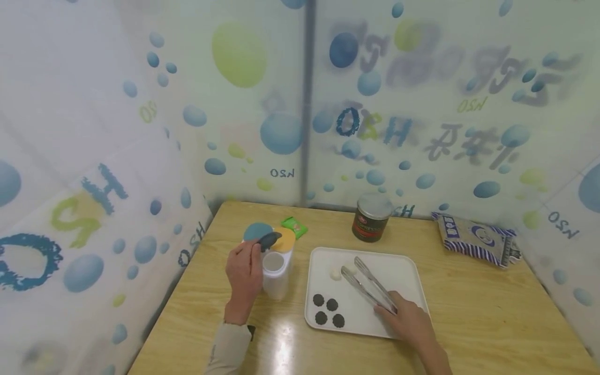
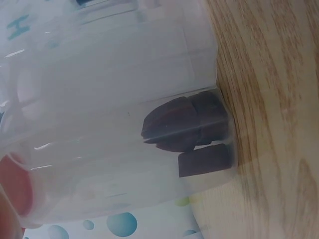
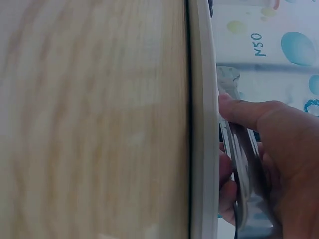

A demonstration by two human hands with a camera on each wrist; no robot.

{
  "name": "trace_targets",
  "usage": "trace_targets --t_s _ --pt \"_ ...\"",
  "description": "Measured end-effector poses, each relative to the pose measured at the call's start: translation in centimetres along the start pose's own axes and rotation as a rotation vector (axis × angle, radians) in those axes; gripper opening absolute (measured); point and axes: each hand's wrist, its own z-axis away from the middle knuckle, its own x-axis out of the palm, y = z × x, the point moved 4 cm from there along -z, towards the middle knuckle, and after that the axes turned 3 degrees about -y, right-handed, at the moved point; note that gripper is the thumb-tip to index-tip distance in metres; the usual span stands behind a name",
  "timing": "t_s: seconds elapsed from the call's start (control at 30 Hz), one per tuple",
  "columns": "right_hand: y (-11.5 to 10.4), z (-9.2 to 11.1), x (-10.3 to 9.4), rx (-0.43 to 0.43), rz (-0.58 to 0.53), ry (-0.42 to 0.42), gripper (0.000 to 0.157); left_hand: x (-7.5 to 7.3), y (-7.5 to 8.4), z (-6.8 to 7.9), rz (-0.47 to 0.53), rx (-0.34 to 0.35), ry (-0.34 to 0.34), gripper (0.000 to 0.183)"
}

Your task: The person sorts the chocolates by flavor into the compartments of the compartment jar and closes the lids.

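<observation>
At the left of the table stands a white translucent container (image 1: 275, 284) with a blue lid (image 1: 257, 231), an orange lid (image 1: 284, 240) and an uncovered round opening. Just above that opening, my left hand (image 1: 245, 270) pinches a dark grey lid (image 1: 269, 241). Through the container's wall, the left wrist view shows dark pieces (image 2: 187, 122) at the bottom. My right hand (image 1: 407, 319) grips metal tongs (image 3: 244, 174) over the white tray (image 1: 361, 325). Their tips are parted, close to a small whitish piece (image 1: 335, 273). Several dark scalloped discs (image 1: 332, 304) lie at the tray's left front.
Behind the tray stands a dark tin (image 1: 370, 221) with a silvery top. A green packet (image 1: 294, 227) lies behind the container, and a striped bag (image 1: 478, 239) at the back right. Patterned walls (image 1: 262, 182) border the wooden table (image 1: 483, 317).
</observation>
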Motion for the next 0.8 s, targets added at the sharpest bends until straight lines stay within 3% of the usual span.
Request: trace_targets --t_s 0.3,0.8 --pt "-0.16 0.14 -0.03 -0.014 -0.027 0.029 0.046 -0.01 0.1 -0.05 -0.017 0.002 0.0 0.016" --pt "-0.49 0.5 -0.5 -0.056 -0.05 0.079 0.05 0.05 -0.01 0.03 -0.021 0.002 -0.01 0.015"
